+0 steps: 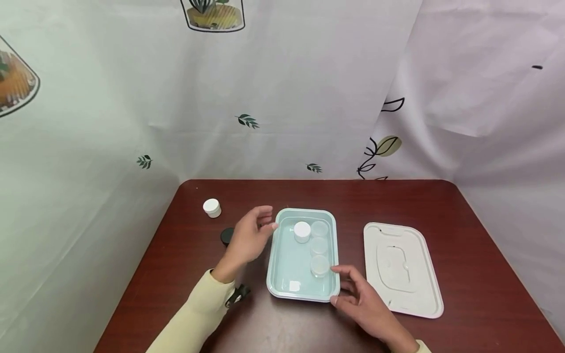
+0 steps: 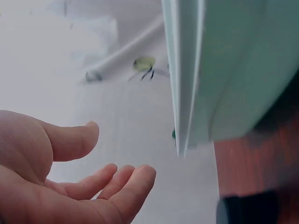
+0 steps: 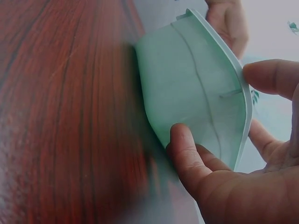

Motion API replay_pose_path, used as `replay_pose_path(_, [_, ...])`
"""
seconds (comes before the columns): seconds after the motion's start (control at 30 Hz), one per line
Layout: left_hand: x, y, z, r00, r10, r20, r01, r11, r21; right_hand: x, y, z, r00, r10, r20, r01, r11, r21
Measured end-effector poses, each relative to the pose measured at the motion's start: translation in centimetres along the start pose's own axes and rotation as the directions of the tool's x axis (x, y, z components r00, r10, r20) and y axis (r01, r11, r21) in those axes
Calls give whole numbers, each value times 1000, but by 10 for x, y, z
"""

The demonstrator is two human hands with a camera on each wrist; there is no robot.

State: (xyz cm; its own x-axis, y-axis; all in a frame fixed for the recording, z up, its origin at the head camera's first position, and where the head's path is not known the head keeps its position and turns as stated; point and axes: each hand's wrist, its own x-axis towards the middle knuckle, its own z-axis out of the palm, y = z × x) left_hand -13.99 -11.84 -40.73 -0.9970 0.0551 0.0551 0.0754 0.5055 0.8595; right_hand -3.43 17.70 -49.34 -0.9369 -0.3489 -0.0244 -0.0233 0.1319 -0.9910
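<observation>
A pale blue-green plastic tub (image 1: 284, 274) stands on the table. Inside it are a white-lidded jar (image 1: 302, 231) and a row of three small clear round containers (image 1: 320, 266) along the right side. My left hand (image 1: 251, 235) hovers at the tub's left rim, fingers spread apart and loosely bent; its palm (image 2: 28, 154) is bare in the left wrist view. At the near right corner my right hand (image 1: 359, 301) holds the tub, thumb at the rim and other fingers against the outer wall, as the right wrist view shows.
A white lid (image 1: 402, 269) lies flat to the right of the tub. Back left stands another small white jar (image 1: 212, 208). A black round object (image 1: 227, 236) sits partly behind my left hand. Patterned cloth (image 1: 282, 98) hangs behind the dark red table (image 1: 167, 304).
</observation>
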Motion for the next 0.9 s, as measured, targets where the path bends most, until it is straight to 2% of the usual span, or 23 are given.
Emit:
replay_pose_path(0.23, [-2,-33,-33,992,-84,-92,69,985,-161,-2,0,0,1000,11,4,-11,1000,17])
replay_pose_path(0.47, [-8,-68,-63,970,-192,-152,165,971,-174,-2,0,1,1000,11,11,-11,1000,13])
replay_pose_path(0.7, [-12,-100,-66,954,-275,-118,254,952,-172,-1,-3,1,1000,20,5,-20,1000,2])
replay_pose_path(0.9, [-12,-117,-59,951,-301,-68,286,942,-175,-1,-4,1,999,32,6,-32,999,4])
